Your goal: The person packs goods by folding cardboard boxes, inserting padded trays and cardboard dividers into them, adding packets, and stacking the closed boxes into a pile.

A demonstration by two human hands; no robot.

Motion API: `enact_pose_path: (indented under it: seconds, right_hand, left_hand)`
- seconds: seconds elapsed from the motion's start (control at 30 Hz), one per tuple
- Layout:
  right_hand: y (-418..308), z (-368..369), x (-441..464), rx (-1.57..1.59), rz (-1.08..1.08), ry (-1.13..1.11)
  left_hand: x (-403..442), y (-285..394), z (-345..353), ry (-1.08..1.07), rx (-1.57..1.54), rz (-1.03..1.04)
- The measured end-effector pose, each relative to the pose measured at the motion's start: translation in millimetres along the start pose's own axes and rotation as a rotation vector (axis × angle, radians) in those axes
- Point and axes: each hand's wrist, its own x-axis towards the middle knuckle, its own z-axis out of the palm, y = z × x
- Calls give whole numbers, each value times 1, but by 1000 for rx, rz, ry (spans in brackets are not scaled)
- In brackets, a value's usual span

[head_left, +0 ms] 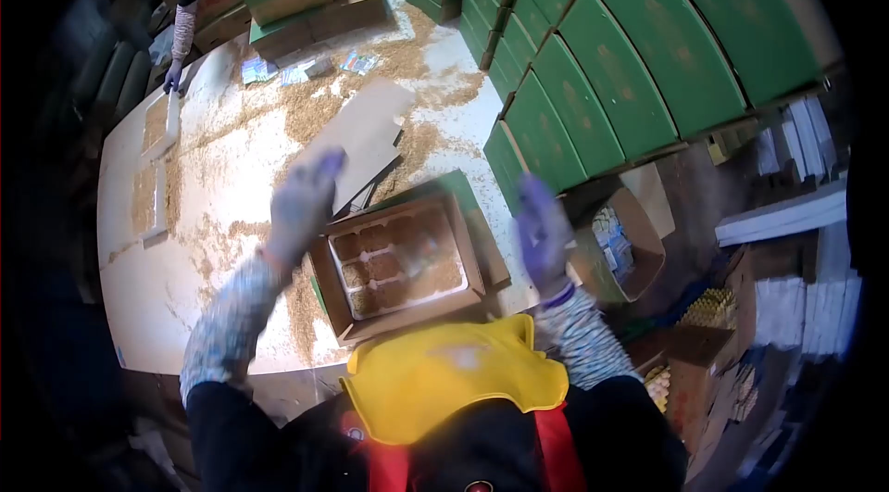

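Note:
My left hand (304,203), in a pale glove with purple fingertips, hovers above the table beside flat cardboard sheets (366,135). Motion blur hides whether it touches them or how its fingers are set. My right hand (544,237), gloved likewise, is held right of the open carton with fingers stretched out and nothing visible in them. Between my hands stands the open cardboard carton (469,242). Inside it lies a white tray (372,254) with compartments holding brown, crumbly material. A blurred, pale patch shows over the tray's right part, too smeared to name.
Brown crumbs litter the white table (208,205). Two white trays (156,200) lie at its left edge, one touched by another person's gloved hand (173,75). Green cartons (602,75) are stacked at right. A box of packets (639,256) stands lower right; small packets (306,70) lie farther back.

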Motion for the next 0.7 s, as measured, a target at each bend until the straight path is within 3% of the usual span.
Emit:
enact_pose_path:
  seconds: [0.03,0.07,0.1,0.17,0.2,0.27,0.33,0.37,0.4,0.43,0.5,0.57,0.63,0.7]
  right_hand:
    - [-2,-15,2,111,277,82]
    - [-4,-13,-5,109,269,89]
    - [-5,-1,-8,31,59,-68]
    - [-17,40,-9,-78,-422,-434]
    - [-27,63,-19,-344,-442,-614]
    - [27,131,-57,-797,-331,-947]
    - [28,129,-61,-757,-229,-1037]
    - [29,124,-53,-718,-147,-1141]
    - [29,103,-43,-397,-194,-999]
    - [32,72,-32,-77,-234,-846]
    - [93,32,-24,533,381,-443]
    - [82,39,-56,407,397,-482]
    - [60,35,-76,86,385,-412]
    - [201,152,-113,-22,364,-267]
  left_hand:
    - [-18,27,-26,-72,55,120]
    - [-38,51,-36,-147,20,304]
    - [-71,71,-26,-306,-192,324]
    - [-107,89,-2,-495,-335,242]
    - [-119,86,28,-583,-508,227]
    - [-128,84,43,-688,-681,235]
    - [-113,79,19,-899,-811,101]
    - [-116,70,-15,-598,-914,14]
    - [-120,55,-46,-705,-1260,-502]
    - [-139,32,-48,-465,-1525,-755]
    - [-162,-3,-44,-218,-1703,-1198]
    - [-184,-2,17,-413,-1773,-1201]
    - [-201,27,113,-434,-1762,-1120]
    - [-149,52,126,-475,-1809,-1145]
